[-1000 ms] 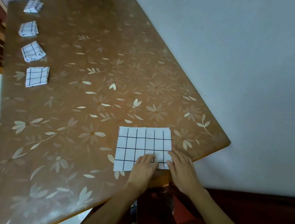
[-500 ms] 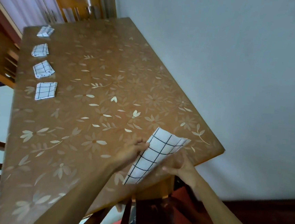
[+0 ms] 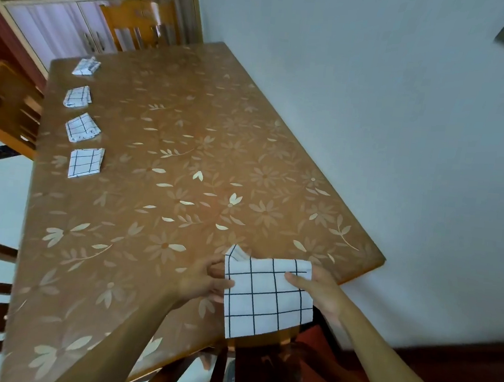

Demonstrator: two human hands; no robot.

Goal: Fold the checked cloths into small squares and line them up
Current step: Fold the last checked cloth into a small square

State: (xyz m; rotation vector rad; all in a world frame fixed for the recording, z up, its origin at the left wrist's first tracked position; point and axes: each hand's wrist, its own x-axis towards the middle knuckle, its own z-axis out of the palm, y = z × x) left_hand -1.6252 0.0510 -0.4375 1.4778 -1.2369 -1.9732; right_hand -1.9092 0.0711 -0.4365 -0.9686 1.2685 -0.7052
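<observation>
A white cloth with a black check, folded to a rough square, hangs over the near edge of the table. My left hand pinches its left edge and my right hand pinches its right edge, thumb on top. One upper left corner of the cloth sticks up loose. Along the table's left side lie several folded checked cloths in a row: the nearest, then one, one and the farthest.
The brown table has a flower pattern. A pale wall runs along its right side. Wooden chairs stand at the far end, at the far left and under the near edge.
The cloth lay flat under both hands a second ago. It was lifted, folded over, and is now held smaller by both side edges at the table's near edge.
</observation>
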